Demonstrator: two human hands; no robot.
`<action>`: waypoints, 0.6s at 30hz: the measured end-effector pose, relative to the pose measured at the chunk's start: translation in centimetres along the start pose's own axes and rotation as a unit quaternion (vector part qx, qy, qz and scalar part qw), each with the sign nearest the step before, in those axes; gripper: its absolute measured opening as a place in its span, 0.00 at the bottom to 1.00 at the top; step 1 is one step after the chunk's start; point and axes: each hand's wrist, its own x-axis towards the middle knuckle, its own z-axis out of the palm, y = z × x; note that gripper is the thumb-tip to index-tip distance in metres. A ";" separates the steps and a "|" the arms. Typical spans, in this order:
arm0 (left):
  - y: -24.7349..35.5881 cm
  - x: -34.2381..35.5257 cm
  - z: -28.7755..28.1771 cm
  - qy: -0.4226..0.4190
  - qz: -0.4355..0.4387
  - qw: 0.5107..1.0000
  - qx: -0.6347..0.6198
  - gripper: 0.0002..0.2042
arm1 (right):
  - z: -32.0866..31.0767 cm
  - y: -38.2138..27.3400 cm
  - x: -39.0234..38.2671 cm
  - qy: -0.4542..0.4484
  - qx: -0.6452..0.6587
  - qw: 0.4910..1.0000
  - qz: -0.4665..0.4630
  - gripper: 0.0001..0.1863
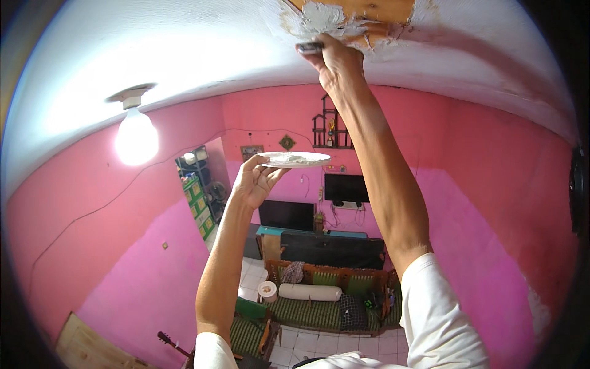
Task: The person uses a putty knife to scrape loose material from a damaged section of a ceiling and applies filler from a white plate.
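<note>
My left hand grips the near left rim of a white plate, fingers beneath it and thumb at the edge. White paste lies on the plate, which is held about level. Raised to the ceiling, my right hand is closed round a small tool with a dark end; the rest of the tool is hidden by the hand. Just beyond this hand, rough white filler is smeared over a bare wood-coloured patch in the white ceiling.
A lit bulb hangs from the ceiling at left. Far below stand a green striped sofa with a white bolster, a white bucket and a television. A guitar neck shows at lower left.
</note>
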 end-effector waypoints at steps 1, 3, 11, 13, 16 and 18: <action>-0.2 -0.2 -0.6 0.001 -0.002 1.000 0.000 0.21 | 0.6 0.0 -1.2 -0.009 0.013 1.000 -0.012 0.07; -0.3 -0.6 -1.8 0.000 0.007 1.000 -0.002 0.21 | 1.3 0.4 -5.2 -0.062 0.000 0.998 0.003 0.05; -2.1 -1.1 -2.5 0.013 -0.011 1.000 -0.014 0.20 | -7.1 5.4 -8.5 -0.077 -0.107 0.991 -0.022 0.12; -2.2 -1.2 -2.7 0.018 -0.012 1.000 -0.007 0.22 | -8.4 6.2 -6.2 -0.047 -0.094 0.994 -0.006 0.13; -2.1 -1.1 -2.9 0.021 -0.001 1.000 0.001 0.23 | -9.0 6.6 -3.1 -0.046 -0.080 0.996 0.005 0.14; -2.0 -0.8 -3.3 0.028 0.005 1.000 0.005 0.23 | -9.1 7.0 -1.5 -0.039 -0.079 0.996 0.008 0.15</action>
